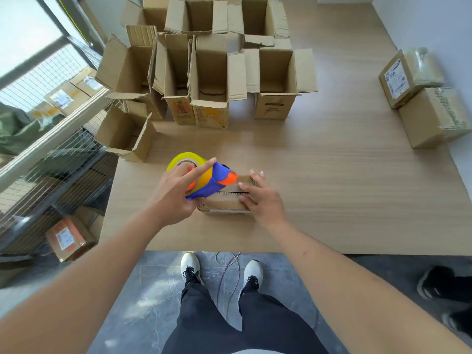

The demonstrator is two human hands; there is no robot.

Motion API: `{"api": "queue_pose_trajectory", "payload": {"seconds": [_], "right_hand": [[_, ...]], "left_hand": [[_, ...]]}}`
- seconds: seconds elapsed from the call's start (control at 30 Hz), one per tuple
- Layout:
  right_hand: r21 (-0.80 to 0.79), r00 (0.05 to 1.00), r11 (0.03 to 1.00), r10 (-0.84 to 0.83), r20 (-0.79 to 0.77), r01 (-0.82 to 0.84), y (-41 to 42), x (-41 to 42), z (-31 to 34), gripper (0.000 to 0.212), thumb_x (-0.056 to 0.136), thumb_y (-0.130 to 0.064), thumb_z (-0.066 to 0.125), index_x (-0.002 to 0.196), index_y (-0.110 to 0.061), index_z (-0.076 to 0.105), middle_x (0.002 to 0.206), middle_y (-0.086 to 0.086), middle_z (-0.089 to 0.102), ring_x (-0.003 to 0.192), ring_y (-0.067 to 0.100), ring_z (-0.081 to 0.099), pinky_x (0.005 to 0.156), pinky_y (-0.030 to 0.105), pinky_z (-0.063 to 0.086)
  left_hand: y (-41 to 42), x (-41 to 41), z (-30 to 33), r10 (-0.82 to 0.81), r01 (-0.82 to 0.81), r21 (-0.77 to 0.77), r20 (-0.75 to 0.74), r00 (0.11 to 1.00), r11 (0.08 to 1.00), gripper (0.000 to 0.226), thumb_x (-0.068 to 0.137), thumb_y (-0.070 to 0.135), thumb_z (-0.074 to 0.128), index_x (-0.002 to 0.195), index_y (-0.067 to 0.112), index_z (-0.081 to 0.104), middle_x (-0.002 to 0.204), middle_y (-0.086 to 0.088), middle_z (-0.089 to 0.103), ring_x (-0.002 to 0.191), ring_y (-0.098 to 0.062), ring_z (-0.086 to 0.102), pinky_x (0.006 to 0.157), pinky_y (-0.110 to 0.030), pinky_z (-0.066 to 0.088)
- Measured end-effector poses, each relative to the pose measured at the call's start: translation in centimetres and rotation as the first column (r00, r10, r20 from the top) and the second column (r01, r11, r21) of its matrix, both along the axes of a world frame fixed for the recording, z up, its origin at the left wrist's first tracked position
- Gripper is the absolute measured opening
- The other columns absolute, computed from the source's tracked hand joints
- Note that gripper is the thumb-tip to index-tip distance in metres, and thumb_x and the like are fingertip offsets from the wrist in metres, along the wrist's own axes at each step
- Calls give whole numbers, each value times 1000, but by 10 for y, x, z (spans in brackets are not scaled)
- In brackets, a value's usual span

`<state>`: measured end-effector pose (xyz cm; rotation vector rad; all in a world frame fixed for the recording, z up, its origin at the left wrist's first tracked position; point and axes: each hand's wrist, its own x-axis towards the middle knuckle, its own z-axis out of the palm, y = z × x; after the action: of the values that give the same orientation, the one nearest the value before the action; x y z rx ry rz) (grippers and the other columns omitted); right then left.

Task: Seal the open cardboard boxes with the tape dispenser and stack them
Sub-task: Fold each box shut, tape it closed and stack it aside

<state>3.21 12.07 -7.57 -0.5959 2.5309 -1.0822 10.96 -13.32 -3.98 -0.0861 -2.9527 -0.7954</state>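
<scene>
1. Head view: the left hand [173, 192] grips the tape dispenser [207, 181], fingers curled round its blue body, forefinger stretched along the yellow roll, with the orange nose resting on the far flap of the small box [226, 198].
2. That box sits near the front edge of the surface [344, 190], just ahead of the person; its flaps are folded down with a dark seam still showing between them.
3. The right hand [260, 195] lies flat on the box's right end, fingers straight, pressing the flaps shut; it holds nothing.
4. To do this step well, I would keep the flaps pushed tight so the seam closes, line the nose up over the seam rather than beside it, and draw the tape in one even pull along its length.
5. The pressing hand should likely sit clear of the tape's path, or the strip may catch the fingers.
6. A short overhang down each end would probably help the seal hold once boxes are piled.
7. Count: one dispenser and one box under the hands.
8. Open boxes [217, 80] at the back of the surface: about nine, though they crowd each other and I cannot be sure.
9. Sealed boxes [421, 103] at the right: two, touching, one leaning on the other, so stacking has barely begun.
</scene>
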Motion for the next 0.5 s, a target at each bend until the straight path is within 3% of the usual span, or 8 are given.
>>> {"api": "queue_pose_trajectory", "payload": {"seconds": [0.1, 0.2, 0.27, 0.4, 0.5], "right_hand": [[-25, 997, 998, 60, 40, -59, 8, -11, 5, 35, 94, 1, 67, 126, -13, 72, 157, 12, 44, 151, 30, 30, 113, 23, 30], [-46, 992, 997, 70, 104, -66, 18, -26, 13, 40, 93, 5, 65, 132, -7, 67, 154, 11, 48, 149, 26, 36, 120, 24, 27], [-45, 987, 996, 88, 136, -82, 24, -34, 16, 45, 93, 4, 67, 136, -7, 63, 153, 9, 50, 147, 23, 40, 121, 31, 30], [-14, 984, 985, 171, 55, -171, 33, -43, 22, 59, 84, -9, 81, 139, -10, 61, 152, 8, 52, 145, 23, 43, 119, 27, 29], [-48, 962, 961, 274, 20, -273, 32, -46, 27, 70, 71, -18, 92, 135, -9, 65, 141, 11, 61, 131, 26, 57, 111, 37, 41]], "left_hand": [[6, -9, 2, -114, 120, -86, 70, 991, 989, 109, 71, 18, 87, 159, 43, 28, 113, 5, 48, 113, -23, 49, 95, -30, 36], [14, -12, -3, -188, 200, -99, 121, 975, 975, 109, 67, 13, 87, 158, 41, 34, 109, 3, 48, 112, -28, 51, 95, -41, 43], [17, -15, -5, -199, 217, -129, 142, 970, 968, 108, 66, 13, 87, 157, 42, 36, 108, 2, 48, 111, -28, 50, 97, -43, 41], [20, -19, -8, -213, 241, -170, 172, 962, 955, 110, 65, 15, 88, 156, 46, 34, 109, 3, 46, 112, -28, 49, 101, -43, 36], [20, -21, -6, -221, 256, -186, 191, 956, 949, 112, 67, 19, 88, 156, 50, 28, 113, 4, 45, 117, -29, 49, 104, -48, 39]]}}
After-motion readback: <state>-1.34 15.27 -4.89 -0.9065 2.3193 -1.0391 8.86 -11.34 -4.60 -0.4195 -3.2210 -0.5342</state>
